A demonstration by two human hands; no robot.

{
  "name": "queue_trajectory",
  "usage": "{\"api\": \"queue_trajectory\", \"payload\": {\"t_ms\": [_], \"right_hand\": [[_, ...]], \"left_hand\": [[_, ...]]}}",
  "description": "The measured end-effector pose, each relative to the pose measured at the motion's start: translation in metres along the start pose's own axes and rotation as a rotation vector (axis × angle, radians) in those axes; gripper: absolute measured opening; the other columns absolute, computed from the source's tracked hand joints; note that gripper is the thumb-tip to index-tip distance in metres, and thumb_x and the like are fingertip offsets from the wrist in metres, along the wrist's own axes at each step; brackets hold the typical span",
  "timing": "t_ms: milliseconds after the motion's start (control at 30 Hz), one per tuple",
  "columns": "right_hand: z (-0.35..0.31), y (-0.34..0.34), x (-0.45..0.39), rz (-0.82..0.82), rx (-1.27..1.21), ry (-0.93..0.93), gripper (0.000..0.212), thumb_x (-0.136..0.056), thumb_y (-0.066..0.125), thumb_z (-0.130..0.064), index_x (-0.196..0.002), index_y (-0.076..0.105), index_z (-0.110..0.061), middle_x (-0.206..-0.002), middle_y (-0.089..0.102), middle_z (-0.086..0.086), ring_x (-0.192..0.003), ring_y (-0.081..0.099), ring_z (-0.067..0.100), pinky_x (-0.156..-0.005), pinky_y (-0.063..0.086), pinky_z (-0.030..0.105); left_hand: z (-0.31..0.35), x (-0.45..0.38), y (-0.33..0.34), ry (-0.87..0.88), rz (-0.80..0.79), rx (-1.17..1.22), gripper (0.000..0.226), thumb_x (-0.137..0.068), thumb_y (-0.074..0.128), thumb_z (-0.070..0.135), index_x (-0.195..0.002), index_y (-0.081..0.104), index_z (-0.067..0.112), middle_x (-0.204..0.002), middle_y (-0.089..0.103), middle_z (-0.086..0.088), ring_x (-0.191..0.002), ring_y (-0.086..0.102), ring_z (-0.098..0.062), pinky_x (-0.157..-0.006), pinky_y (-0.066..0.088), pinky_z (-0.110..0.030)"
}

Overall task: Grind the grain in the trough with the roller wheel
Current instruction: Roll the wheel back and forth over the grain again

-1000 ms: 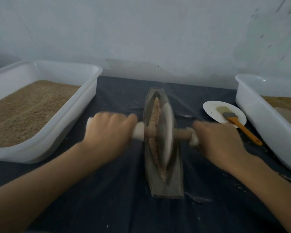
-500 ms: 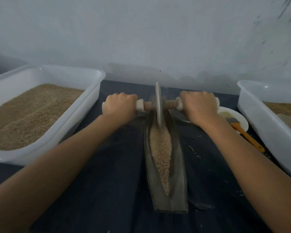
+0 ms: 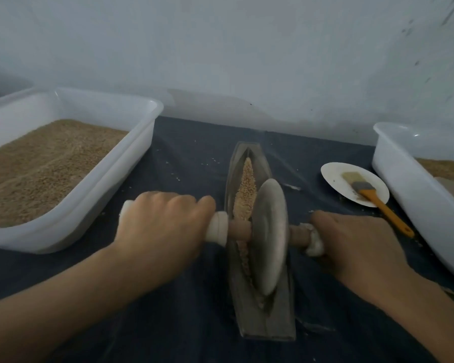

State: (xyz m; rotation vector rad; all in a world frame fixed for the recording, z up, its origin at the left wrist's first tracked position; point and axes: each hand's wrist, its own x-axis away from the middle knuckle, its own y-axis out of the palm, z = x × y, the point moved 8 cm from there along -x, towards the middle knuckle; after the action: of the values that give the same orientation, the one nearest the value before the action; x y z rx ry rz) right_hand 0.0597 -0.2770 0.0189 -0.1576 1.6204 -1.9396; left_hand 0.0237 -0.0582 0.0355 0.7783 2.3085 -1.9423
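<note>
1. The bench (image 3: 194,142), draped in a dark cloth, is filling the lower view; it is carrying everything here.
2. A white tub (image 3: 142,142) at ten o'clock is holding a deep bed of grain, and a second tub (image 3: 393,174) at three o'clock is showing only a corner of its contents.
3. The trough (image 3: 266,320) is lying at the centre, running from twelve to six o'clock, with grain (image 3: 247,184) lying along its groove, most of it visible toward twelve o'clock of the wheel.
4. The roller wheel (image 3: 269,237) is sitting in the groove near the trough's middle, leaning slightly toward three o'clock, its wooden axle crossing from nine to three.
5. The left hand (image 3: 163,226) is clenching its grip round the pale handle at nine o'clock; the right hand (image 3: 351,239) is wrapping its grip round the handle at three o'clock.
6. A small plate (image 3: 333,176) at two o'clock is carrying a brush (image 3: 372,197) with an orange handle.
7. Judging the stroke: grinding looks mid-course, since whole kernels are showing. Doing it well is probably meaning pressing both handles evenly, keeping the wheel upright in the groove, and running the full length so grain is not spilling over the rims.
</note>
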Motion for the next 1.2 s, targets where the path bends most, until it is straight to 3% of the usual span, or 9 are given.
{"api": "queue_trajectory", "payload": {"t_ms": [133,367,467,600,700,800,867,1033,1200], "right_hand": [[0.029,0.043,-0.07,0.052,-0.042,0.166,0.037,-0.078,0.064,-0.044,-0.076,0.03,-0.029,-0.065,0.055,-0.003,-0.057,0.055,0.028,-0.049,0.036,0.032],[0.038,0.047,-0.104,-0.033,-0.069,0.189,0.029,-0.083,0.063,-0.042,-0.091,0.046,-0.02,-0.087,0.066,0.007,-0.077,0.061,0.033,-0.063,0.042,0.038],[0.018,0.029,-0.047,-0.102,-0.071,0.094,0.029,-0.075,0.067,-0.041,-0.084,0.043,-0.028,-0.077,0.062,-0.002,-0.068,0.061,0.026,-0.06,0.049,0.041],[-0.007,-0.025,0.019,0.174,-0.085,-0.075,0.051,-0.038,0.087,-0.023,-0.068,0.046,-0.025,-0.053,0.045,-0.006,-0.04,0.043,0.019,-0.04,0.034,0.028],[-0.008,-0.013,0.013,0.073,-0.068,-0.063,0.06,-0.032,0.09,-0.021,-0.065,0.041,-0.025,-0.051,0.04,-0.01,-0.037,0.042,0.018,-0.035,0.034,0.029],[0.007,0.02,-0.032,0.014,0.001,0.033,0.05,-0.061,0.082,-0.034,-0.075,0.034,-0.029,-0.061,0.05,-0.006,-0.051,0.053,0.021,-0.046,0.044,0.036],[0.025,0.036,-0.074,0.007,-0.012,0.143,0.03,-0.079,0.069,-0.038,-0.082,0.041,-0.028,-0.076,0.061,-0.002,-0.067,0.06,0.026,-0.057,0.045,0.037],[0.039,0.042,-0.127,0.088,0.038,0.199,0.021,-0.085,0.063,-0.033,-0.092,0.049,-0.019,-0.088,0.067,0.007,-0.078,0.062,0.034,-0.058,0.032,0.035],[0.014,0.021,-0.046,-0.018,-0.03,0.096,0.026,-0.08,0.066,-0.039,-0.087,0.045,-0.025,-0.081,0.063,0.0,-0.071,0.061,0.029,-0.058,0.044,0.036]], "left_hand": [[-0.029,-0.079,0.035,-0.16,-0.009,-0.176,0.022,-0.082,0.064,0.035,-0.087,0.044,0.027,-0.08,0.062,0.005,-0.065,0.058,-0.021,-0.054,0.028,-0.03],[-0.034,-0.111,0.034,-0.158,0.0,-0.145,0.019,-0.085,0.063,0.03,-0.09,0.046,0.022,-0.087,0.064,0.0,-0.075,0.061,-0.025,-0.058,0.031,-0.033],[-0.011,-0.044,0.017,-0.077,0.003,-0.088,0.037,-0.073,0.072,0.034,-0.082,0.037,0.028,-0.072,0.054,0.006,-0.061,0.053,-0.019,-0.054,0.024,-0.03],[0.013,0.026,-0.027,0.092,0.152,0.048,0.056,-0.032,0.09,0.021,-0.069,0.047,0.023,-0.054,0.043,0.006,-0.042,0.039,-0.014,-0.052,0.007,-0.024],[0.008,0.023,-0.011,0.065,0.035,0.047,0.056,-0.03,0.091,0.023,-0.068,0.05,0.023,-0.052,0.044,0.005,-0.04,0.042,-0.015,-0.051,0.014,-0.024],[-0.007,-0.023,0.02,-0.04,0.005,-0.069,0.049,-0.04,0.09,0.026,-0.07,0.052,0.022,-0.054,0.052,0.005,-0.042,0.051,-0.018,-0.047,0.017,-0.024],[-0.028,-0.069,0.034,-0.164,0.047,-0.165,0.034,-0.066,0.079,0.03,-0.078,0.048,0.024,-0.066,0.061,0.003,-0.055,0.061,-0.021,-0.048,0.024,-0.025],[-0.051,-0.128,0.047,-0.201,0.057,-0.167,0.02,-0.083,0.063,0.029,-0.087,0.045,0.023,-0.087,0.067,-0.001,-0.077,0.064,-0.027,-0.059,0.032,-0.032],[-0.027,-0.056,0.036,-0.128,-0.024,-0.084,0.038,-0.078,0.066,0.037,-0.082,0.029,0.029,-0.071,0.048,0.009,-0.06,0.042,-0.017,-0.054,0.024,-0.03]]}}
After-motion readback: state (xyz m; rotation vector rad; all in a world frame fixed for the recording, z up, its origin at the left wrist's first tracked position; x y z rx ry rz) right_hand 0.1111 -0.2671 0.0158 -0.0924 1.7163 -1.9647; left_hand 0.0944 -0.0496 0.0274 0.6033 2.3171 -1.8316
